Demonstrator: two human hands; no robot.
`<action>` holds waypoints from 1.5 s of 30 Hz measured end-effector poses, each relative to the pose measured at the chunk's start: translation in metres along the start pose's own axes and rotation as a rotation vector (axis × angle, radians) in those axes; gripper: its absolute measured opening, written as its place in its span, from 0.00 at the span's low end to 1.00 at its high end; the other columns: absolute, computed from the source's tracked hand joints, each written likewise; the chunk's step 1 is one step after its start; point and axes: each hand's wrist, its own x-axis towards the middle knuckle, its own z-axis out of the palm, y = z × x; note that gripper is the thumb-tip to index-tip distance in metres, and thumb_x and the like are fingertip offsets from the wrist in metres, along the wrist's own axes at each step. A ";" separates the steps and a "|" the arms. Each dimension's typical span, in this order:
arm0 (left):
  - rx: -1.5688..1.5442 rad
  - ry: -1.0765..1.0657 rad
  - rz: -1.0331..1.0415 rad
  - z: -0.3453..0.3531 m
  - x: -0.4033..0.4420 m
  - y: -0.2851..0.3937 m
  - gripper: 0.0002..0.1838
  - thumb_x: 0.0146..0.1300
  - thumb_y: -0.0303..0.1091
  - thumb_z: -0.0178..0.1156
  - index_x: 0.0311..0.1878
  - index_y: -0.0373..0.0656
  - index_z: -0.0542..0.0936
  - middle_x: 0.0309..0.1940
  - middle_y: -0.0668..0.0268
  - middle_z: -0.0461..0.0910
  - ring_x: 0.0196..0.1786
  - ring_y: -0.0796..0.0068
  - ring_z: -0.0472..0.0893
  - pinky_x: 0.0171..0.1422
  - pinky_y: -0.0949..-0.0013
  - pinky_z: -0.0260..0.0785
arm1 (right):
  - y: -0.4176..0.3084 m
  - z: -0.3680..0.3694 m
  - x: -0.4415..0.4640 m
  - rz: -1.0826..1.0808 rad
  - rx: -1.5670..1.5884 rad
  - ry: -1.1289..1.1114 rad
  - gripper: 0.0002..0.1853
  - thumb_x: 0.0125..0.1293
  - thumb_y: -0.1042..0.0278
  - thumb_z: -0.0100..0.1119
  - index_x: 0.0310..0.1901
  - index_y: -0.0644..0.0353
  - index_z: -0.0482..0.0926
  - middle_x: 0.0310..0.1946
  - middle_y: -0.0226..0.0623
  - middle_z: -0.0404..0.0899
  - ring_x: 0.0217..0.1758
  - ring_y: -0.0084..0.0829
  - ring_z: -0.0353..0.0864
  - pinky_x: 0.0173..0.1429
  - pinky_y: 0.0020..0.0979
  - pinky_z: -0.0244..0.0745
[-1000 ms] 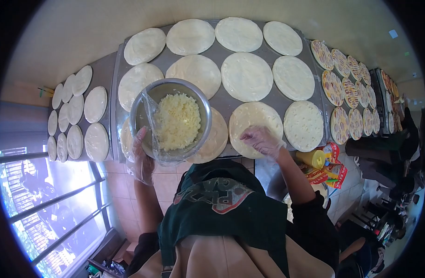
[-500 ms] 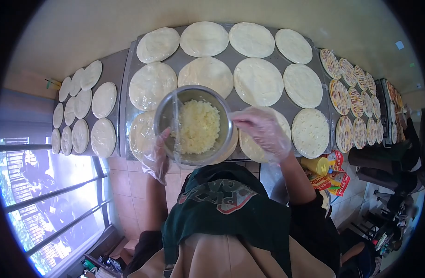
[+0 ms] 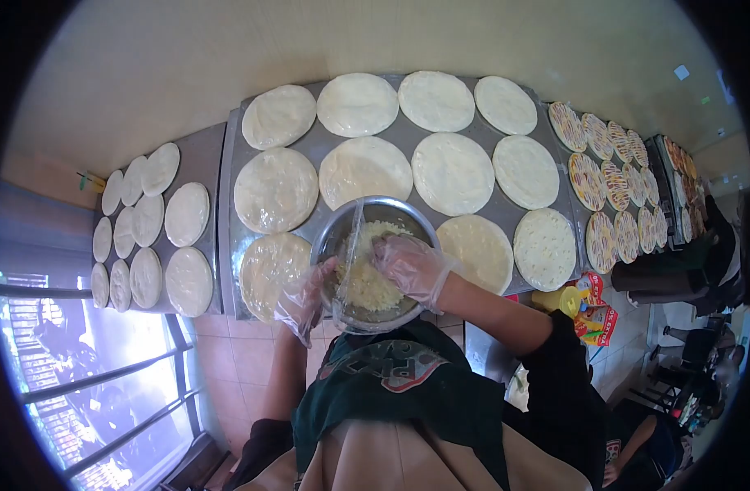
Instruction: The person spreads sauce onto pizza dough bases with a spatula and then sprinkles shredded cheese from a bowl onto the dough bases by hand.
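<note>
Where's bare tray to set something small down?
Best patch: the left tray, far end, between its dough rounds and the central tray. The central tray offers only narrow gaps between rounds. Crowded: the steel bowl, left hand on it, right hand inside; also the topped rounds at right.

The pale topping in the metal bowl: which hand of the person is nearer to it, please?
Right. The right hand reaches into the metal bowl, its fingers at the pale topping; the left hand is at the bowl's left rim, beside the topping.
</note>
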 end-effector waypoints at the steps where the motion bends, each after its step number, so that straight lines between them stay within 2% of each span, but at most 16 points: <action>1: -0.070 -0.026 -0.025 0.002 0.001 0.003 0.28 0.56 0.50 0.61 0.51 0.34 0.73 0.44 0.62 0.74 0.45 0.72 0.72 0.51 0.71 0.64 | -0.002 -0.004 0.002 0.027 -0.087 0.080 0.07 0.51 0.68 0.52 0.30 0.61 0.74 0.29 0.44 0.73 0.33 0.43 0.74 0.38 0.39 0.71; 5: -0.038 -0.063 -0.031 -0.004 0.019 0.006 0.32 0.56 0.51 0.60 0.53 0.31 0.72 0.46 0.59 0.74 0.48 0.70 0.72 0.55 0.70 0.63 | 0.002 -0.031 0.018 0.037 -0.168 0.077 0.07 0.49 0.72 0.55 0.32 0.62 0.76 0.31 0.45 0.74 0.36 0.43 0.75 0.39 0.37 0.71; 8: 0.045 -0.094 -0.092 0.002 0.029 0.010 0.35 0.57 0.54 0.57 0.57 0.31 0.69 0.50 0.58 0.72 0.51 0.68 0.70 0.57 0.70 0.61 | 0.003 -0.055 0.019 0.158 0.101 0.181 0.09 0.52 0.74 0.58 0.37 0.64 0.77 0.34 0.44 0.77 0.39 0.38 0.77 0.43 0.33 0.73; 10: 0.018 -0.132 -0.081 0.003 0.044 0.001 0.34 0.58 0.53 0.57 0.57 0.32 0.69 0.50 0.58 0.72 0.51 0.69 0.70 0.57 0.69 0.61 | -0.001 -0.075 0.015 0.637 1.119 0.233 0.15 0.59 0.72 0.58 0.47 0.66 0.74 0.42 0.42 0.76 0.45 0.33 0.77 0.51 0.29 0.72; 16: -0.098 -0.109 -0.095 0.036 0.059 -0.004 0.29 0.60 0.50 0.55 0.55 0.34 0.69 0.49 0.60 0.73 0.50 0.69 0.72 0.55 0.68 0.63 | 0.038 -0.108 -0.022 0.645 1.731 0.416 0.21 0.63 0.69 0.54 0.55 0.68 0.66 0.46 0.40 0.72 0.50 0.29 0.73 0.58 0.27 0.68; 21: -0.241 -0.074 -0.062 0.047 0.067 -0.021 0.26 0.61 0.46 0.55 0.55 0.36 0.68 0.46 0.62 0.74 0.46 0.70 0.75 0.51 0.69 0.68 | 0.098 -0.150 -0.032 0.679 1.527 0.476 0.18 0.62 0.69 0.55 0.52 0.67 0.68 0.45 0.38 0.73 0.47 0.27 0.73 0.54 0.26 0.70; 23: -0.389 -0.122 -0.011 0.053 0.060 -0.018 0.25 0.61 0.45 0.55 0.56 0.36 0.67 0.46 0.63 0.75 0.44 0.70 0.76 0.50 0.69 0.71 | 0.135 -0.160 -0.029 0.853 1.102 0.456 0.16 0.59 0.71 0.57 0.48 0.67 0.72 0.39 0.36 0.75 0.40 0.25 0.75 0.48 0.24 0.72; 24: -0.406 -0.103 0.011 0.049 0.061 -0.025 0.25 0.61 0.45 0.55 0.56 0.37 0.67 0.46 0.63 0.74 0.46 0.70 0.76 0.51 0.68 0.71 | 0.159 -0.162 -0.030 0.847 1.109 0.448 0.16 0.59 0.71 0.57 0.48 0.67 0.72 0.39 0.36 0.75 0.40 0.25 0.75 0.48 0.24 0.72; 29: -0.465 0.073 0.093 0.045 0.039 -0.029 0.28 0.60 0.44 0.57 0.59 0.39 0.65 0.47 0.62 0.74 0.46 0.71 0.76 0.52 0.69 0.71 | 0.256 -0.146 -0.007 0.698 0.823 0.301 0.08 0.54 0.76 0.53 0.34 0.68 0.79 0.27 0.34 0.79 0.26 0.25 0.76 0.33 0.24 0.74; 33: -0.516 0.195 0.141 0.049 0.017 -0.018 0.28 0.59 0.41 0.57 0.58 0.36 0.64 0.44 0.59 0.74 0.43 0.67 0.78 0.49 0.66 0.74 | 0.303 -0.117 0.023 0.681 0.756 0.123 0.11 0.53 0.75 0.56 0.39 0.63 0.81 0.30 0.33 0.79 0.32 0.22 0.76 0.35 0.24 0.73; 35: -0.454 0.236 0.178 0.044 0.009 -0.018 0.28 0.59 0.41 0.57 0.59 0.39 0.64 0.47 0.62 0.74 0.46 0.70 0.77 0.51 0.69 0.72 | 0.302 -0.107 0.042 0.654 0.323 0.045 0.10 0.51 0.74 0.54 0.36 0.61 0.81 0.28 0.33 0.79 0.30 0.22 0.77 0.35 0.25 0.73; 36: -0.456 0.243 0.180 0.043 0.006 -0.017 0.28 0.59 0.41 0.57 0.59 0.39 0.64 0.47 0.62 0.74 0.46 0.70 0.77 0.51 0.69 0.72 | 0.321 -0.093 0.048 0.649 0.324 0.040 0.10 0.51 0.74 0.54 0.36 0.61 0.81 0.28 0.33 0.79 0.30 0.22 0.77 0.35 0.25 0.73; 38: -0.459 0.293 0.191 0.041 0.003 -0.014 0.27 0.58 0.41 0.58 0.58 0.40 0.65 0.46 0.63 0.74 0.45 0.71 0.77 0.49 0.70 0.73 | 0.368 -0.055 0.057 0.359 0.217 0.085 0.08 0.51 0.72 0.53 0.31 0.61 0.81 0.26 0.36 0.80 0.30 0.26 0.78 0.37 0.28 0.73; 39: -0.467 0.296 0.193 0.040 0.002 -0.013 0.27 0.58 0.41 0.58 0.58 0.40 0.65 0.46 0.63 0.74 0.45 0.71 0.77 0.49 0.70 0.73 | 0.348 -0.062 0.059 0.356 0.214 0.079 0.08 0.51 0.72 0.53 0.31 0.61 0.81 0.26 0.36 0.80 0.30 0.26 0.78 0.37 0.28 0.73; 41: -0.471 0.302 0.213 0.036 0.002 -0.012 0.27 0.58 0.41 0.58 0.58 0.40 0.65 0.45 0.63 0.74 0.44 0.72 0.77 0.47 0.71 0.73 | 0.275 -0.092 0.062 0.492 -0.055 0.017 0.10 0.54 0.66 0.51 0.27 0.58 0.82 0.28 0.39 0.82 0.34 0.38 0.81 0.44 0.33 0.73; 45: -0.497 0.320 0.201 0.025 0.004 -0.013 0.26 0.58 0.40 0.58 0.58 0.40 0.65 0.45 0.63 0.74 0.44 0.72 0.77 0.46 0.71 0.74 | 0.251 -0.086 0.067 0.399 -0.218 -0.098 0.12 0.57 0.65 0.47 0.30 0.58 0.82 0.33 0.42 0.81 0.38 0.39 0.80 0.47 0.36 0.72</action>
